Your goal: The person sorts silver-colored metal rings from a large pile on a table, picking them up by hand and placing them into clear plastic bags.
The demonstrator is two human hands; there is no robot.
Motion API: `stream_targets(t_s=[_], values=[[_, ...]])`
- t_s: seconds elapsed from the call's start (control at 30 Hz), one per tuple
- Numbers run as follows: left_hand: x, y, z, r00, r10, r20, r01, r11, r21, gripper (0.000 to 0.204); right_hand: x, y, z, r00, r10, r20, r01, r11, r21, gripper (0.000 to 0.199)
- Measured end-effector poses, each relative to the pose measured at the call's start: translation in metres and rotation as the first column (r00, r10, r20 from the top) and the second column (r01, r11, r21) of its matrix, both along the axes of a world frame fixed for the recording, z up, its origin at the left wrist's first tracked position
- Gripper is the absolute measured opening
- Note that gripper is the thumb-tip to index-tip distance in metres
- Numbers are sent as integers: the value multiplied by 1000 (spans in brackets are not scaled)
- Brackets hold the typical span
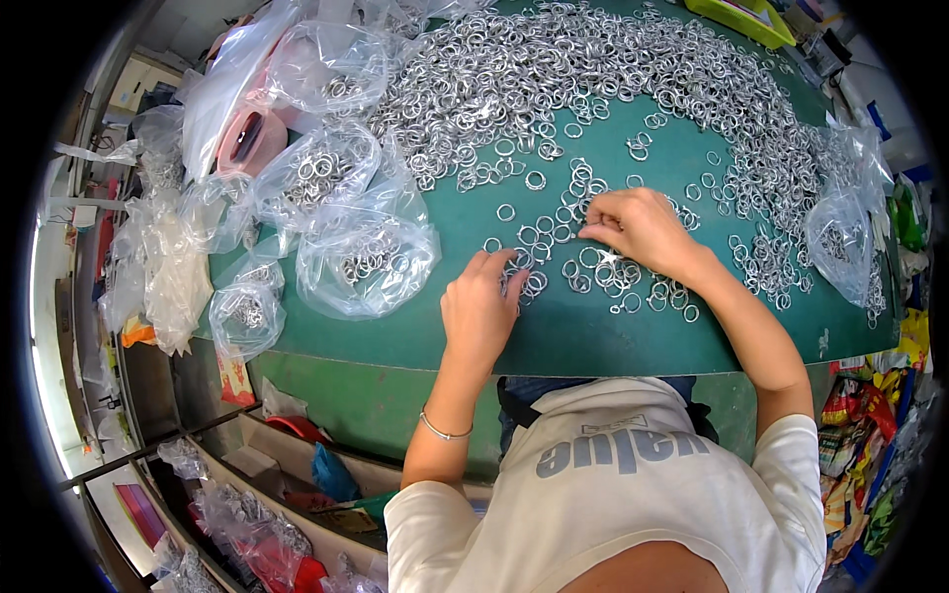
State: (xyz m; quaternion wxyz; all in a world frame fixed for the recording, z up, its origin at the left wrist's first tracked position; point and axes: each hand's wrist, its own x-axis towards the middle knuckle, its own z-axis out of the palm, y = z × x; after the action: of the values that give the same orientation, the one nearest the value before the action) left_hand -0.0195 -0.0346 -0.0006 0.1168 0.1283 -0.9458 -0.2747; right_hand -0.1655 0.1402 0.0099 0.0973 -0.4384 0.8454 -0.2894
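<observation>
Head view has both hands down in a small scatter of metal rings (583, 259) on the green table (593, 341): the right hand (641, 229) pinches a ring at its fingertips, the left hand (481, 308) lies loosely curled with fingers on rings by its tips. Looks like sorting or picking, so the next move needs a clean single-ring grab. The big ring pile (554, 69) sits behind, clear bags of rings (366, 259) crowd the left and could snag.
</observation>
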Motion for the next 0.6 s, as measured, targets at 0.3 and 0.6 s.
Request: stream_targets(t_s=[0.3,0.6], values=[[-3,1,-1,996,-30,-89,30,1000,0,16,-5,13,8,-98,403,910,644,723,-250,20],[0,-13,-9,961,130,-243,-148,987,-57,10,-1,5,-1,334,275,901,289,880,-376,15]])
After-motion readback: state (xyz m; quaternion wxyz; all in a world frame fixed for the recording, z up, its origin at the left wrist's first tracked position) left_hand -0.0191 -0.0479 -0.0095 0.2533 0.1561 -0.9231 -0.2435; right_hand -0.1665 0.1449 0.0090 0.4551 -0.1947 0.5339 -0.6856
